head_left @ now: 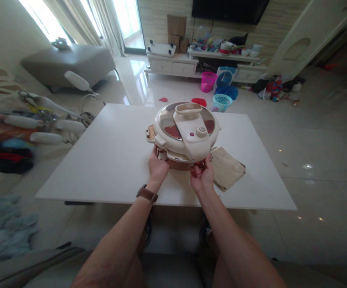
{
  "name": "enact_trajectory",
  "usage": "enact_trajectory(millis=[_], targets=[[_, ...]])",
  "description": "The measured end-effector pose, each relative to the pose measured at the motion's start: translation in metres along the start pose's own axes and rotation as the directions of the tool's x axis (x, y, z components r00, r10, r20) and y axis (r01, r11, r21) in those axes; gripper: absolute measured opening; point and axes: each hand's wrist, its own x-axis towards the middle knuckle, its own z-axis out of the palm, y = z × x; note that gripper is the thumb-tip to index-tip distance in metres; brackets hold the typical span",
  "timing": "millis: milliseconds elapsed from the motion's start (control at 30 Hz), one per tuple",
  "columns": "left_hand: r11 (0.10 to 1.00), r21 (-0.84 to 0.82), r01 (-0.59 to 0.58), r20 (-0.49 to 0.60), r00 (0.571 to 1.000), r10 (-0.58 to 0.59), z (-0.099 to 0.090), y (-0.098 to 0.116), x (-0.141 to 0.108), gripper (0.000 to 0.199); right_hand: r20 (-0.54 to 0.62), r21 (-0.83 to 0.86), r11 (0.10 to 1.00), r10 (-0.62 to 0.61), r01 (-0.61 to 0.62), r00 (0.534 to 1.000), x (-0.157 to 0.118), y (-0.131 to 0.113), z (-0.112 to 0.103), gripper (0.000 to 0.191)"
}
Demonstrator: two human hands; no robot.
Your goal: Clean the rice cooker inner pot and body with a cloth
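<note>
A cream pressure cooker (169, 126) with a part-glass lid, a broad top handle and a round knob stands near the middle of the white table (107, 160). My left hand (158, 168) grips its front left underside, below a side handle, with the fingers partly hidden. At the front right, my right hand (202, 172) has its fingers curled up under the cooker's lower rim. Between the hands a brownish lower body of the cooker shows. A folded beige cloth (229, 168) lies just right of the cooker, close to my right hand.
Beyond the table are a teal basket (221, 103), a pink basket (208, 82) and a low white cabinet (173, 66) loaded with items. White lamp-like pieces (49, 138) stand off the left edge. A grey ottoman (68, 60) is by the window.
</note>
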Motion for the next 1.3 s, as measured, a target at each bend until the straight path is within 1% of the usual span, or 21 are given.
enact_trajectory(millis=[67, 167, 233, 333, 433, 567, 667, 833, 1067, 1200, 1300], targets=[[1.0, -0.004, 0.013, -0.063, 0.998, -0.013, 0.001, -0.001, 0.0, 0.094, 0.007, 0.014, 1.0, 0.025, -0.025, 1.0, 0.0, 0.001, 0.002, 0.043], [0.999, -0.032, 0.018, -0.142, 0.99, -0.022, 0.002, -0.005, 0.001, 0.086, 0.033, -0.003, 0.999, 0.053, -0.053, 0.998, 0.0, 0.003, 0.004, 0.039], [0.997, -0.068, 0.023, -0.143, 0.989, -0.032, 0.003, -0.008, 0.004, 0.081, 0.048, -0.037, 0.998, 0.057, -0.055, 0.997, 0.0, 0.006, 0.005, 0.035], [0.991, -0.131, 0.039, -0.111, 0.992, -0.054, 0.005, -0.014, 0.007, 0.075, 0.075, -0.073, 0.995, 0.076, -0.071, 0.994, 0.002, 0.007, 0.006, 0.031], [0.988, -0.149, 0.041, -0.108, 0.993, -0.057, 0.008, -0.016, 0.003, 0.072, 0.091, -0.072, 0.995, 0.079, -0.073, 0.993, 0.004, 0.003, 0.005, 0.028], [0.995, -0.101, 0.0, -0.146, 0.989, -0.015, 0.016, -0.009, -0.01, 0.065, 0.085, -0.068, 0.995, 0.074, -0.069, 0.994, 0.007, -0.004, 0.005, 0.028], [0.997, -0.076, -0.004, -0.165, 0.986, -0.008, 0.021, -0.003, -0.017, 0.063, 0.074, -0.073, 0.994, 0.088, -0.083, 0.993, 0.008, -0.007, 0.006, 0.028], [0.995, -0.095, -0.002, -0.133, 0.991, -0.011, 0.023, 0.0, -0.021, 0.063, 0.063, -0.071, 0.991, 0.116, -0.111, 0.991, 0.011, -0.007, 0.008, 0.029], [0.997, -0.076, -0.02, -0.054, 0.998, 0.015, 0.015, -0.002, -0.017, 0.059, 0.078, -0.001, 0.991, 0.131, -0.132, 0.988, 0.011, -0.005, 0.01, 0.033], [0.992, -0.12, -0.027, -0.023, 0.999, 0.025, 0.003, -0.004, -0.012, 0.052, 0.095, -0.03, 0.991, 0.133, -0.131, 0.987, 0.001, 0.005, 0.008, 0.035], [0.987, -0.16, 0.021, 0.011, 1.0, -0.02, -0.01, -0.006, -0.006, 0.044, 0.12, -0.071, 0.989, 0.136, -0.128, 0.983, -0.007, 0.016, 0.005, 0.035]])
